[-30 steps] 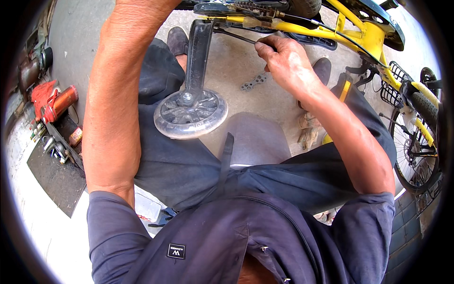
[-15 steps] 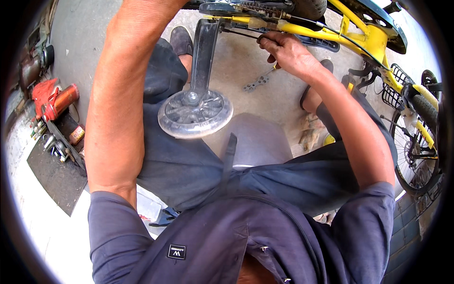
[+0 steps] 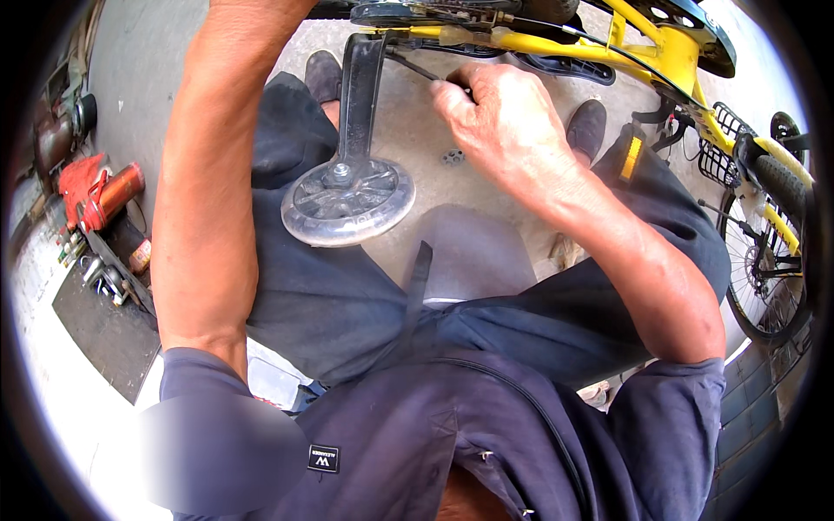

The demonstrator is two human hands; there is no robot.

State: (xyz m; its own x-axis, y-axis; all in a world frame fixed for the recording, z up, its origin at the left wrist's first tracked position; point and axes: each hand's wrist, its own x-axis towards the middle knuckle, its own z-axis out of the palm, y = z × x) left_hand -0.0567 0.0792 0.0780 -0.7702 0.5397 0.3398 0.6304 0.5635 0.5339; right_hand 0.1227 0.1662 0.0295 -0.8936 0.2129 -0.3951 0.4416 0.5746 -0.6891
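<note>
My right hand is closed on a dark thin rod tool, whose far end reaches under the yellow bicycle frame beside a black training-wheel bracket. The bracket carries a clear-rimmed wheel hanging over my left thigh. My left forearm runs up past the top edge, so that hand is out of sight near the bicycle. A small flat perforated metal spanner lies on the concrete below my right hand, partly hidden by it.
At left are a red cloth, an orange cylinder and a tray of tools. Another bicycle wheel and a black basket stand at right. My knees frame the floor between them.
My right hand has shifted left and turned with the rod, covering more of the spanner on the floor. The bicycle and training wheel have shifted slightly in view.
</note>
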